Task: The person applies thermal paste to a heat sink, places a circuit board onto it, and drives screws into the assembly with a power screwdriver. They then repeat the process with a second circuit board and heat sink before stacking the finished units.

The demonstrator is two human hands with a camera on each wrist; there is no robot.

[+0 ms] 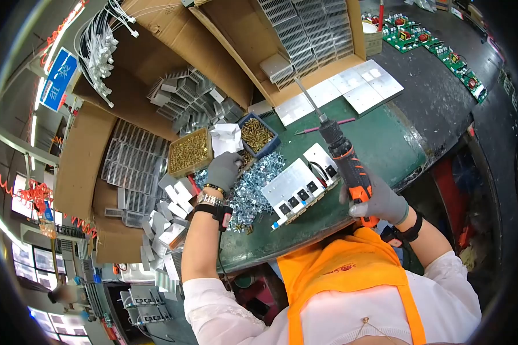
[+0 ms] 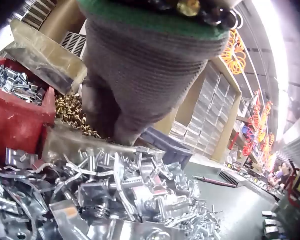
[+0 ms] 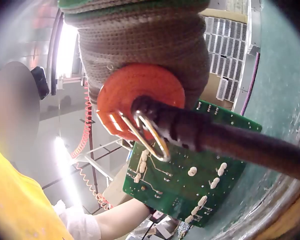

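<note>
My gloved left hand [image 1: 223, 171] reaches into a small bin of brass screws [image 2: 70, 112], beside a heap of shiny metal clips [image 1: 253, 192]. Its fingertips dip among the screws and are hidden, so I cannot tell whether they pinch one. The gloved right hand [image 1: 385, 201] grips an orange and black electric screwdriver [image 1: 351, 164], its long bit pointing up and away over the bench. Between the hands lies a circuit board assembly with a metal heatsink plate [image 1: 293, 187] and black components. The right wrist view shows the board's green underside [image 3: 190, 172] below the screwdriver's orange end.
Two more screw bins, one yellowish [image 1: 190, 152] and one blue [image 1: 258, 135], stand around crumpled white paper [image 1: 226, 139]. Cardboard boxes of heatsinks [image 1: 135, 155] line the back and left. Metal plates [image 1: 365, 86] and a pink pen [image 1: 325, 127] lie farther off; green boards [image 1: 411, 34] sit far right.
</note>
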